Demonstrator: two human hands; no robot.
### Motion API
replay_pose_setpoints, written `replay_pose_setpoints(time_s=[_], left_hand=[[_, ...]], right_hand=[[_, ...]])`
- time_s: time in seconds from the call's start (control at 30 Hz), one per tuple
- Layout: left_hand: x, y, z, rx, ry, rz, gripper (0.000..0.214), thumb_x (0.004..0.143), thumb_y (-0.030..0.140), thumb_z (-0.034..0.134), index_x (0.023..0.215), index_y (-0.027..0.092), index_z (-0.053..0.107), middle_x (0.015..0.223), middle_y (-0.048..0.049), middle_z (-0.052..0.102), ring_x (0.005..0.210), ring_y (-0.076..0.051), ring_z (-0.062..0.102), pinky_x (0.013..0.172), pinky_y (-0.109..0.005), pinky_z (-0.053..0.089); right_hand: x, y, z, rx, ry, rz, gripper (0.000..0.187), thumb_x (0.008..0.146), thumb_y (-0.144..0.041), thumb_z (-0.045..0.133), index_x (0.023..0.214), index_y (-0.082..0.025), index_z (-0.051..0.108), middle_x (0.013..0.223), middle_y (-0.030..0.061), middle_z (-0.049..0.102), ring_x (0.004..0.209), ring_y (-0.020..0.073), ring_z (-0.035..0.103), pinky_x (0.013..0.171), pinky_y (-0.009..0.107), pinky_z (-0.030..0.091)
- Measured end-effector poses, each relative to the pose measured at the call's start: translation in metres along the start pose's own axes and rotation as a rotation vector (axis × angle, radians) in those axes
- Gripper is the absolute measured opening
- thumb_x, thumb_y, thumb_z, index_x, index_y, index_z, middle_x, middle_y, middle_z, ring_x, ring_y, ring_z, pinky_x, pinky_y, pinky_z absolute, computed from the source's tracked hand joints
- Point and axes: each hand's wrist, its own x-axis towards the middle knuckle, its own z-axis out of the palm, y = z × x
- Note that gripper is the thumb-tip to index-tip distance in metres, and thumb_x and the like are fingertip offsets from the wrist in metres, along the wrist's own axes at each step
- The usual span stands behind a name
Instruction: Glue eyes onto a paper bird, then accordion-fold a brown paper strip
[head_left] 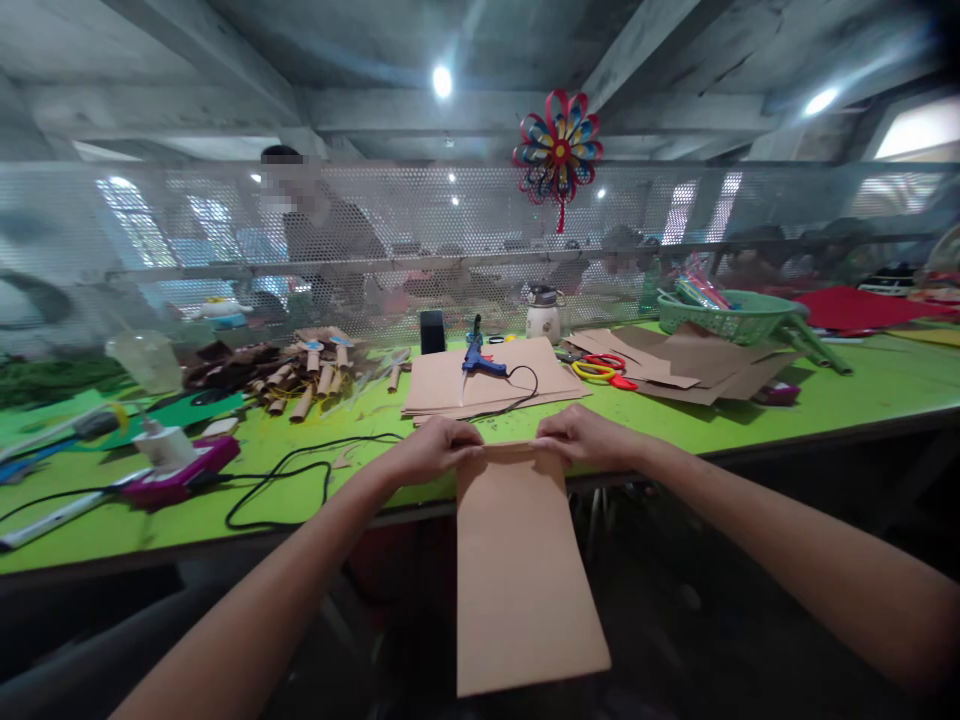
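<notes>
A long sheet of brown kraft paper [525,570] hangs down past the table's front edge, its far end folded or rolled over. My left hand [442,447] pinches the far left corner of that end. At the far right corner, my right hand [577,437] pinches it in the same way. Just beyond the hands lies a stack of brown paper sheets [435,378], with a blue glue gun [482,360] resting on top. To its right are scissors with red and yellow handles [600,370].
On the green table [360,470] at left sits a purple power strip [180,470] with trailing black cables. Several rolled paper tubes [304,400] lie in a pile. A green basket [739,320] and loose brown paper [697,365] are at right. A person [322,230] is behind the mesh screen.
</notes>
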Motion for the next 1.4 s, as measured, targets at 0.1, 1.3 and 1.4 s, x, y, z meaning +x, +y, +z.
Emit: replay_pose_setpoints(time_s=[0.1,1.3,1.4], left_hand=[[0.003,-0.005,-0.003,-0.044,0.049,-0.063,0.029,0.081,0.038,0.056,0.079,0.013,0.069,0.068,-0.0020,0.065,0.063,-0.012,0.054,0.057,-0.019,0.037],[0.018,0.041,0.032,-0.991,-0.366,0.001,0.041,0.054,0.049,0.079,0.071,0.012,0.073,0.069,-0.0052,0.067,0.065,-0.016,0.056,0.066,-0.028,0.045],[0.019,0.046,0.038,-1.044,-0.321,0.001,0.043,0.052,0.050,0.080,0.068,0.011,0.072,0.071,-0.0066,0.067,0.066,-0.017,0.057,0.066,-0.029,0.046]], right_hand=[[0.001,-0.001,-0.003,0.077,-0.049,0.045,0.037,0.092,-0.036,0.043,0.073,-0.011,0.062,0.052,0.0007,0.057,0.050,0.0090,0.047,0.051,0.018,0.032],[-0.003,-0.060,-0.035,0.749,-0.284,-0.177,0.039,0.078,-0.041,0.066,0.105,-0.012,0.067,0.072,0.0024,0.060,0.065,0.0099,0.052,0.061,0.021,0.043],[-0.005,-0.058,-0.033,0.662,-0.145,-0.236,0.031,0.077,-0.040,0.067,0.093,-0.013,0.071,0.075,0.0037,0.059,0.071,0.0118,0.052,0.069,0.025,0.044]])
